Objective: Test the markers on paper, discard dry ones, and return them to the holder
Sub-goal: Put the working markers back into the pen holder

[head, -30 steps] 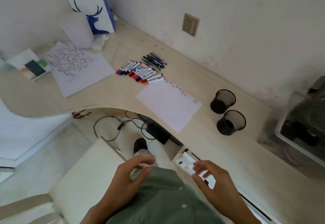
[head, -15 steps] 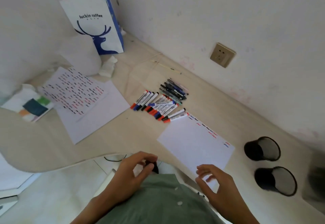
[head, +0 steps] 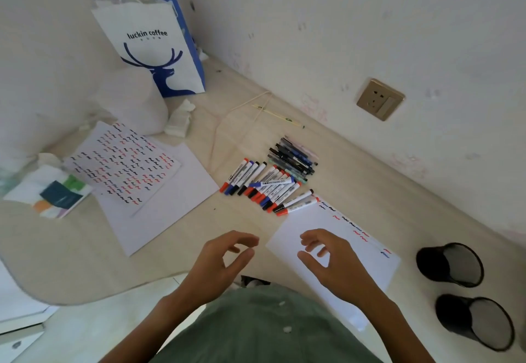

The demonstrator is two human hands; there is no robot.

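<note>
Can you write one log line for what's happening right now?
left hand empty | right hand empty, over test sheet | markers on desk | holders empty

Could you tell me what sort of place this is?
Probably a home or dorm study desk: a curved desk against a wall with a socket, whiteboard markers, scribbled test paper and a coffee bag.

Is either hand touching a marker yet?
Apart. The head view shows bare desk between the left hand and the markers; the right hand hovers over the paper, holding nothing.
</note>
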